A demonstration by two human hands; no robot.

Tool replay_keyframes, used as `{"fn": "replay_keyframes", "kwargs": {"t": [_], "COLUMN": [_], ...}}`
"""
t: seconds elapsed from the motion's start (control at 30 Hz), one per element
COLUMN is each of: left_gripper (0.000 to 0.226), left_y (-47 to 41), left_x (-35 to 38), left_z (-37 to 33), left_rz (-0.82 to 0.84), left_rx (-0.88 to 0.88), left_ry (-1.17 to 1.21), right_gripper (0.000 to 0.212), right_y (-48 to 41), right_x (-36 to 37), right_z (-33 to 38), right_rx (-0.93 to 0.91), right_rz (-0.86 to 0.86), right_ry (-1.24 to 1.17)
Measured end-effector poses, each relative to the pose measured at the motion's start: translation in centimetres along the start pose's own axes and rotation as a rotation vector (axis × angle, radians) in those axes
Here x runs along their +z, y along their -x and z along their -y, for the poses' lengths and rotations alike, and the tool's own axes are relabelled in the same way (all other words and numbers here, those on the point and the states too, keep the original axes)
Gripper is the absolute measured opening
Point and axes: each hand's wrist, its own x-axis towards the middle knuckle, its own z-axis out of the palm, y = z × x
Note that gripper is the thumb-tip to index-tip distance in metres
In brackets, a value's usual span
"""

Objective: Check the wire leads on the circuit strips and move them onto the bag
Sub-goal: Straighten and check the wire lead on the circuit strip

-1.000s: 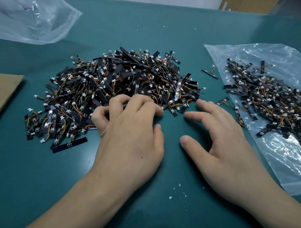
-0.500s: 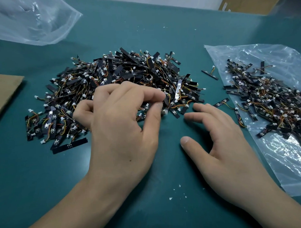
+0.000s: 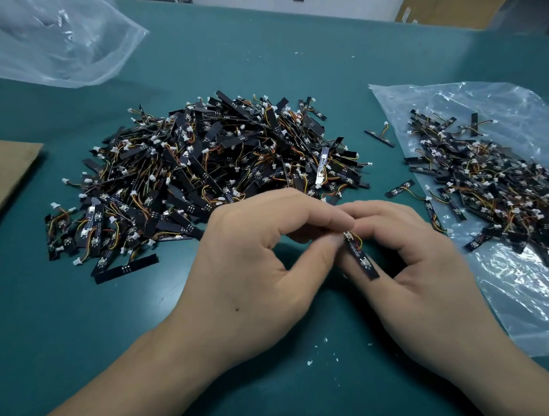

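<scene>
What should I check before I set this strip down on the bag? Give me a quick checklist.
1. Grip: left hand and right hand both pinch one circuit strip: ok.
2. Its wire leads: coloured wires show at the upper end, joints too small to judge: cannot tell.
3. Single piece: only one strip shows between the fingers: ok.
4. The bag on the right lies flat, with bare plastic near its front: ok.
5. Strays: two loose strips lie on the table off the bag's left edge: not ok.
</scene>
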Motion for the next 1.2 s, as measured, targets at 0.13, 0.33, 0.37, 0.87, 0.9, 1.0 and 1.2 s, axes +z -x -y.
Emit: {"fn": "replay_keyframes", "kwargs": {"t": [0.13, 0.33, 0.37, 0.87, 0.9, 1.0, 1.2], "left_gripper": [0.005, 0.013, 0.015, 0.075, 0.076, 0.071, 0.040], "left_y": [0.1, 0.0, 0.0, 1.0, 1.0, 0.7, 0.4], "left_x": [0.0, -0.1, -0.1, 0.5, 0.5, 0.5, 0.2], "left_z": [0.7, 1.2, 1.2, 1.1, 1.1, 1.0, 1.0], "left_rz": [0.023, 0.041, 0.056, 0.556, 0.528, 0.444, 0.237], "left_rx": [-0.025, -0.041, -0.047, -0.108, -0.143, -0.263, -0.187], "left_ry": [0.025, -0.030, -0.030, -0.699, -0.758, -0.810, -0.651], "right_gripper": [0.021, 0.017, 0.011, 0.012, 0.012, 0.012, 0.012], "right_y": [0.3, 0.4, 0.3, 0.4, 0.4, 0.4, 0.5], "right_x": [-0.1, -0.2, -0.1, -0.2, -0.2, -0.1, 0.1], "right_z": [0.3, 0.8, 0.8, 0.3, 0.3, 0.3, -0.1], "right_rx": [-0.003, -0.034, -0.033, 0.064, 0.069, 0.081, 0.111], "right_rz": [-0.008, -0.097, -0.115, -0.227, -0.225, -0.201, -0.148], "right_ry": [-0.048, -0.083, -0.096, -0.228, -0.228, -0.219, -0.179]}}
